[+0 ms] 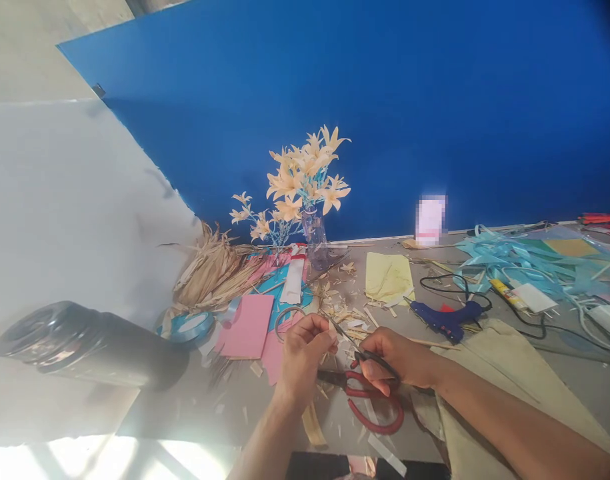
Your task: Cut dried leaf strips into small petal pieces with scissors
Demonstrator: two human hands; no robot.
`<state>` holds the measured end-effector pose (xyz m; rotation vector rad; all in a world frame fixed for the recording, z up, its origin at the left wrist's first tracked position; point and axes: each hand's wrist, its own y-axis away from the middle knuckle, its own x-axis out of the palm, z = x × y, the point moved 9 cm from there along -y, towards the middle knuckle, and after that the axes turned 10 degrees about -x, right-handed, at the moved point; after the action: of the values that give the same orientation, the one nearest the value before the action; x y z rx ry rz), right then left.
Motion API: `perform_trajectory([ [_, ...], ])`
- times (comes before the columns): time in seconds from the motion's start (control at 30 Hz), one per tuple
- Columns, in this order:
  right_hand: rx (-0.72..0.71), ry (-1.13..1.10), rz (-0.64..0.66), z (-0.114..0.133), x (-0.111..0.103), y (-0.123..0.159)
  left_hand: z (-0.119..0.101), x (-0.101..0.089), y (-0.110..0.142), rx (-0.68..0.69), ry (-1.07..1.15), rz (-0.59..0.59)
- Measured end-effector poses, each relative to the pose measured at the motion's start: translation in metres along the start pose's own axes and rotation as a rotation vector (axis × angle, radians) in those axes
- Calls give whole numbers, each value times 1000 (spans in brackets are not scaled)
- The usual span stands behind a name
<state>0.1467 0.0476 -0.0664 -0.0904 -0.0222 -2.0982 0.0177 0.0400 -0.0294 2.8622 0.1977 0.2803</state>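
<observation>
My left hand is closed, its thumb and fingertips pinching a small pale strip, perhaps dried husk. In my right hand are dark-handled scissors, their blades pointing up and left toward that strip. Whether the blades touch it cannot be made out. Just below both hands lies a second pair of scissors with red handles, partly covered by my right fingers. Pale scraps are scattered beyond my fingertips.
Behind my hands stands a clear vase of cream flowers. Pink sheets, a dried husk bundle and blue ribbon roll lie left. Right are a blue glue gun, its cord, yellow paper and light-blue ribbons.
</observation>
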Motion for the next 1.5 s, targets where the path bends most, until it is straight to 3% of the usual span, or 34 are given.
perform_trajectory([
  [0.53, -10, 39, 21, 3, 3, 0, -1, 7, 4, -53, 101, 32],
  [0.83, 30, 5, -5, -17, -1, 1, -1, 6, 4, -60, 81, 24],
  [1.17, -29, -1, 48, 11, 9, 0, 1, 5, 5, -58, 80, 19],
  [1.5, 19, -3, 12, -10, 2, 0, 4, 3, 2, -93, 81, 6],
])
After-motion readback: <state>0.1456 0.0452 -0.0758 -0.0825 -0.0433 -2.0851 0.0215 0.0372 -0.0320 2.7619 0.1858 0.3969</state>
